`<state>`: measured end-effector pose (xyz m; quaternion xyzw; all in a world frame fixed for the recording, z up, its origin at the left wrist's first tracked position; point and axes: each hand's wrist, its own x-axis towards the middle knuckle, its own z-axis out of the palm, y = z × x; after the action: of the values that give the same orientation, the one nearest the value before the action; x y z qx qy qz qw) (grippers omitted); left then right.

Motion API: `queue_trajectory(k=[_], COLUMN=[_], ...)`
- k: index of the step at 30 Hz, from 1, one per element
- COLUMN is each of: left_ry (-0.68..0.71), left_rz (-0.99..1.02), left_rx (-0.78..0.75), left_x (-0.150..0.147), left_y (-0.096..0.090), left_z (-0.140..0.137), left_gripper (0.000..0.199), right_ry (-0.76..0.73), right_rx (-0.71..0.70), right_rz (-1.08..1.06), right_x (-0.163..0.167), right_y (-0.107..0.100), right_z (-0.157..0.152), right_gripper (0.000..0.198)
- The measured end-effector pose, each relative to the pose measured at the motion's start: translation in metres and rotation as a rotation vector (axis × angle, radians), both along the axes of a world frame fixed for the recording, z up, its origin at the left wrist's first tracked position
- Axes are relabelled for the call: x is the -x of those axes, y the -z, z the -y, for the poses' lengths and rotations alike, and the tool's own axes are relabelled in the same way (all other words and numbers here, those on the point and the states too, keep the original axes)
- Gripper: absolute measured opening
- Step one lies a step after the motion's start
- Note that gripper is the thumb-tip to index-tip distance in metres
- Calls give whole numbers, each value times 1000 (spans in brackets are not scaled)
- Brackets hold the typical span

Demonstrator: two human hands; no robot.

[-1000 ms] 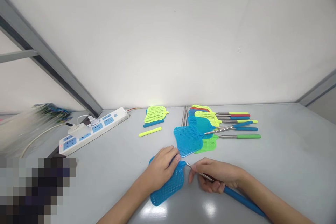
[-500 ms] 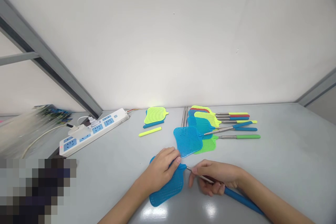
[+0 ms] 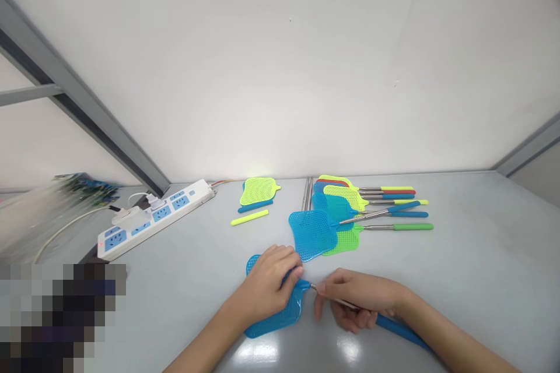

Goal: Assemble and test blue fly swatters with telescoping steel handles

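Note:
My left hand [image 3: 275,280] is closed over the head of a blue fly swatter [image 3: 280,323], near the table's front. The thumb presses by its neck, and the palm hides part of the mesh. My right hand [image 3: 354,300] grips the swatter's thin metal rod just beyond the neck, with thumb and fingers pinched round it. Its blue handle passes under my right wrist and forearm. Just behind my hands lies another blue fly swatter [image 3: 312,235], overlapping a green fly swatter [image 3: 347,240].
More swatters in yellow, red and blue lie fanned out, handles [image 3: 398,190] pointing right. Bare metal rods [image 3: 308,193] lie beside them. Left of these are a loose yellow swatter head [image 3: 259,191], a blue grip [image 3: 255,206] and a yellow grip [image 3: 249,217]. A power strip [image 3: 157,218] with cables stands farther left.
The held swatter has turned slightly, its neck dipping nearer to me and its head shifting a little left. Both hands keep their hold.

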<state>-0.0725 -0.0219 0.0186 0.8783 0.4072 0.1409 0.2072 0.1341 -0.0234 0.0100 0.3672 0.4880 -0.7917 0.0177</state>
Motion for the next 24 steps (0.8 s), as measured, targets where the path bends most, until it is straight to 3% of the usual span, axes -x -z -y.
queue_trajectory(k=[4, 14, 24], left_ry=[55, 123, 75], left_rz=[-67, -74, -30], left_rx=[-35, -26, 24], left_x=[-2, -3, -1], left_y=[-7, -12, -7], left_z=[2, 4, 0], left_gripper=[20, 20, 20], right_ry=[-45, -40, 24], right_rx=[-131, -56, -30], right_rz=[74, -14, -84], right_x=[1, -2, -1], right_y=[5, 3, -3], right_z=[4, 2, -1], right_gripper=[51, 43, 35])
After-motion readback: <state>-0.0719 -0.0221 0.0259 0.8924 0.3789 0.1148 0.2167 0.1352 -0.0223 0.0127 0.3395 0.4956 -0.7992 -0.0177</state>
